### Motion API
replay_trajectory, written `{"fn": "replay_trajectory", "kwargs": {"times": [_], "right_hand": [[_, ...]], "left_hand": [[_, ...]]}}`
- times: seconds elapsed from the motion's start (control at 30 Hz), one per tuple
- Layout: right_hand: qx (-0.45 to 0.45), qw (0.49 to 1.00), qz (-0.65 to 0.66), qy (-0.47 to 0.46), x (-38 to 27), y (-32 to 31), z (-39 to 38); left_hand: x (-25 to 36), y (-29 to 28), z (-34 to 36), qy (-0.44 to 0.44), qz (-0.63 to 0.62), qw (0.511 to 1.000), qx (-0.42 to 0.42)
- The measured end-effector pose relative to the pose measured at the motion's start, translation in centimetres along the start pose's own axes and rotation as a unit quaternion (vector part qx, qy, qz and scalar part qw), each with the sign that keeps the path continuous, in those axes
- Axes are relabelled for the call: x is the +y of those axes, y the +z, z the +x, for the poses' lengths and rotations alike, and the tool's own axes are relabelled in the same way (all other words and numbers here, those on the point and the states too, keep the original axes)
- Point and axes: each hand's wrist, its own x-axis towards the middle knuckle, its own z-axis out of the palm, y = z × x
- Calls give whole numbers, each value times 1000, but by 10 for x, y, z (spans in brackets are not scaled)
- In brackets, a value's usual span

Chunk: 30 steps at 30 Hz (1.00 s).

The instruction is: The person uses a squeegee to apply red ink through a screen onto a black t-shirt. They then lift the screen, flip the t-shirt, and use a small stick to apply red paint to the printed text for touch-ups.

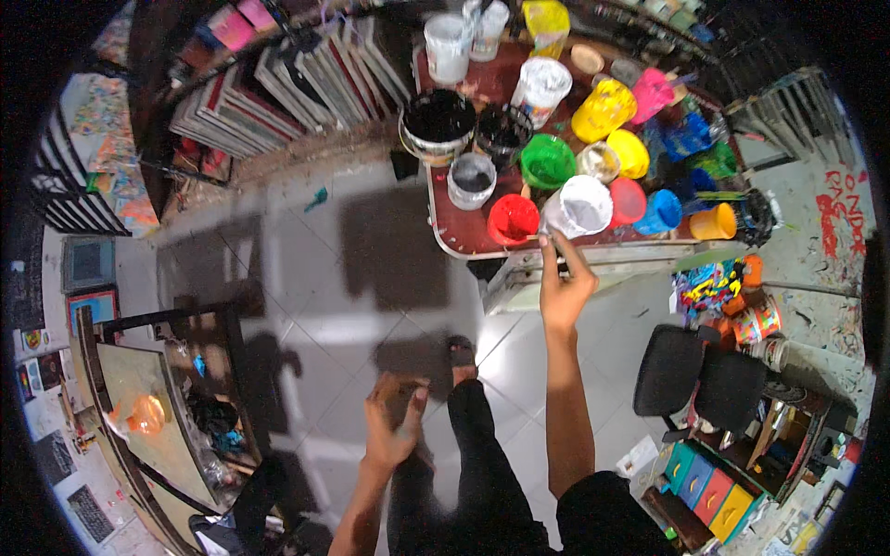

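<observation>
My right hand [567, 292] reaches to the front edge of a dark red table [473, 243]. Its fingertips pinch what looks like a thin pale stick [534, 238], whose outline is small and partly hidden. Just beyond the fingers are a tub of red paint [513, 221] and a white tub [578, 206]. Lower down, over the floor, my left hand [397, 422] hangs with curled fingers and the thumb apart, nothing visible in it.
Around them stand a green tub [547, 162], a grey-filled tub [471, 181], a black-filled bucket [438, 125] and a blue tub [658, 213]. Framed screens [287, 88] lean at back left. A black chair [672, 371] is at right, a wooden frame stand [153, 408] at left.
</observation>
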Motion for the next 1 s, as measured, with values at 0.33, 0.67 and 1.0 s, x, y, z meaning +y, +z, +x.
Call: {"fn": "replay_trajectory", "kwargs": {"times": [0.33, 0.67, 1.0], "right_hand": [[-22, 1000, -1, -4, 37, 58, 25], [-63, 997, -46, 20, 40, 70, 21], [-49, 998, -42, 0, 31, 61, 19]], "left_hand": [[-18, 70, 95, -110, -177, 978, -21], [1, 121, 163, -119, -177, 975, -65], [-22, 105, 164, -111, -164, 977, -76]]}}
